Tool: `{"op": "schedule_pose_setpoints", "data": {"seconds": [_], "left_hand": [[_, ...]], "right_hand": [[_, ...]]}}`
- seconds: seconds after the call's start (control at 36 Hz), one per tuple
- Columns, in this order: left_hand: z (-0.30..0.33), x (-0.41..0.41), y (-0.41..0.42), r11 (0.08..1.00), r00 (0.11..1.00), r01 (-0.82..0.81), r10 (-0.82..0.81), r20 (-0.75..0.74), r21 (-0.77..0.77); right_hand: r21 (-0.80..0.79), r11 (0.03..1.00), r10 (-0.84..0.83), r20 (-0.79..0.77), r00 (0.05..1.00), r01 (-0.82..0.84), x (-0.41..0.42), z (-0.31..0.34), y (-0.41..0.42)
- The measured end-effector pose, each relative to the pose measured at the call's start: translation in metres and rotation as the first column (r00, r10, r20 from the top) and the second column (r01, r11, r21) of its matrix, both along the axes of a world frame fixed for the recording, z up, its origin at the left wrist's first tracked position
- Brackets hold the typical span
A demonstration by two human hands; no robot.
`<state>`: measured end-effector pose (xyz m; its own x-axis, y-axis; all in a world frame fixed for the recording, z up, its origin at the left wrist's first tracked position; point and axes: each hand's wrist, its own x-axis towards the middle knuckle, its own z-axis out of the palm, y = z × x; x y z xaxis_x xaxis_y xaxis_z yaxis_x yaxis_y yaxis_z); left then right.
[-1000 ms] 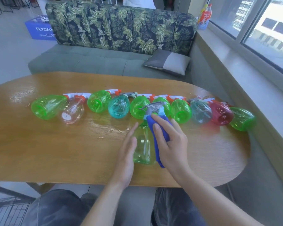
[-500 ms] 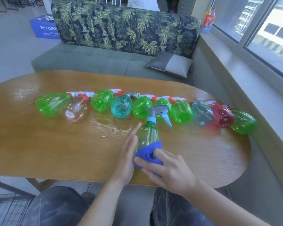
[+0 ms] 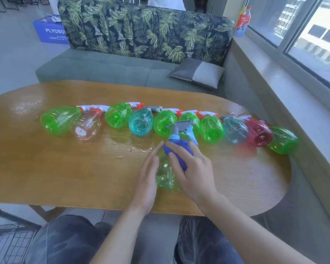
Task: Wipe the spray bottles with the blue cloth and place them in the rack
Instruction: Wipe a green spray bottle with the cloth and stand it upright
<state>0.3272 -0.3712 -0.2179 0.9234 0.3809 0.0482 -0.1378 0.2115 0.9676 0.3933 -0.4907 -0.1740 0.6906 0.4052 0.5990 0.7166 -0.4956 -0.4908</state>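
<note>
A green spray bottle [image 3: 167,176] with a grey trigger head lies on the wooden table [image 3: 65,178], nozzle pointing away from me. My left hand [image 3: 148,180] rests flat against its left side, fingers straight. My right hand [image 3: 193,172] holds the blue cloth [image 3: 176,149] pressed over the bottle's shoulder, just below the neck. Behind it several more spray bottles [image 3: 118,115] lie on their sides in a row across the table, green, teal, clear and red. A black wire rack [image 3: 6,242] shows at the bottom left, below the table's edge.
A leaf-patterned sofa [image 3: 141,29] with a grey cushion [image 3: 197,74] stands behind the table. A window sill [image 3: 286,92] runs along the right, with a bottle [image 3: 241,21] at its far end. A blue box [image 3: 50,31] sits on the floor far left. My knees are under the table's near edge.
My right hand slid the blue cloth from the bottle's neck down to its base and back up to the shoulder. My left hand stayed flat beside the bottle.
</note>
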Motion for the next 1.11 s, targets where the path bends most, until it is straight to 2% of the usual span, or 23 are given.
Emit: {"op": "schedule_pose_setpoints", "data": {"seconds": [0.11,0.19,0.31,0.39,0.47,0.58,0.69,0.81,0.86,0.97,1.11], "left_hand": [[0.002,-0.002,0.001,0.999,1.000,-0.004,0.005,0.007,-0.046],[0.004,-0.003,0.002,1.000,1.000,-0.017,0.017,0.003,0.010],[0.004,-0.004,0.001,0.998,1.000,-0.001,0.001,0.002,0.063],[0.003,-0.003,0.000,0.999,1.000,0.007,-0.007,0.004,0.037],[0.003,-0.002,-0.002,0.999,1.000,0.016,-0.017,0.008,0.046],[0.001,-0.001,-0.002,0.998,1.000,0.016,-0.016,0.008,0.067],[0.001,-0.001,0.000,0.999,1.000,0.008,-0.008,0.007,0.033],[0.000,-0.002,0.002,0.999,1.000,0.014,-0.014,0.005,-0.033],[0.002,-0.003,0.003,0.999,1.000,0.010,-0.010,0.007,-0.036],[0.004,-0.003,0.002,0.998,1.000,-0.007,0.007,0.003,0.064],[0.006,-0.005,0.002,0.992,1.000,-0.003,0.004,-0.010,0.124]], "right_hand": [[-0.073,0.980,0.196,0.150,0.969,-0.186,-0.014,-0.014,-0.017],[-0.201,0.941,0.313,0.225,0.923,-0.270,-0.022,-0.021,-0.027],[-0.226,0.918,0.380,0.262,0.887,-0.326,-0.019,-0.015,-0.038],[-0.111,0.953,0.300,0.224,0.927,-0.281,-0.011,-0.003,-0.035],[0.029,0.990,0.134,0.060,0.989,-0.136,0.004,0.013,-0.021],[-0.061,0.998,-0.039,-0.071,0.997,0.035,0.020,0.020,-0.001],[-0.036,0.998,-0.048,-0.034,0.998,0.046,0.012,0.007,0.005],[-0.012,0.996,0.088,0.062,0.994,-0.087,-0.004,-0.004,-0.008],[-0.063,0.982,0.186,0.132,0.974,-0.179,-0.013,-0.012,-0.018],[-0.236,0.930,0.338,0.250,0.907,-0.281,-0.025,-0.028,-0.033],[-0.262,0.909,0.393,0.285,0.874,-0.324,-0.024,-0.027,-0.040]]}}
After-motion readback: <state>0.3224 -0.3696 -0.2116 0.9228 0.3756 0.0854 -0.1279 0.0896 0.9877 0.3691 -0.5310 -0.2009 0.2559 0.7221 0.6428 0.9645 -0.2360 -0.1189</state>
